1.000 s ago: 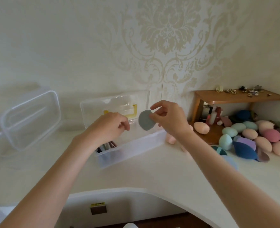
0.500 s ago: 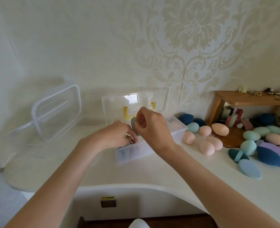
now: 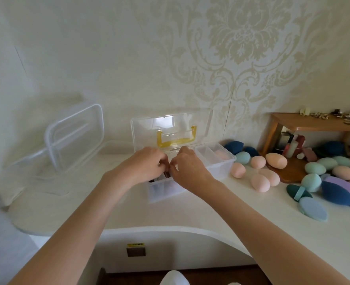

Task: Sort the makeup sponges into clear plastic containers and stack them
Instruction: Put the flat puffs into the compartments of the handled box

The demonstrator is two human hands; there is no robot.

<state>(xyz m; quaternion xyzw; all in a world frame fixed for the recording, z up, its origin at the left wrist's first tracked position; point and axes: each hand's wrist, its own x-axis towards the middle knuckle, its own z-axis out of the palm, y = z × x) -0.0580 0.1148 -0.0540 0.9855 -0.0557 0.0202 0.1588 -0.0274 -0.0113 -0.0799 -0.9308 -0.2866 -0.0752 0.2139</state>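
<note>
Two bare forearms reach forward from the bottom of the view, over the curved front edge of a white surface. The left hand and the right hand meet over the near left end of a clear plastic container that sits on the surface. Both hands have curled fingers with the tips close together, down inside the container. What they grasp, if anything, is hidden, so I cannot tell their hold. Dark items show just below the fingertips.

The container has inner dividers, and a peach sponge lies in its right compartment. Its lid, with a yellow handle, stands open against the wall behind.

To the right, loose makeup sponges lie on the surface: peach ones just beside the container, then teal, navy, lilac and pale blue ones further right. Some rest on the base of a small wooden shelf, which holds bottles below and small trinkets on top.

Far left, a second clear container is tipped on its side, near the patterned cream wall.
</note>
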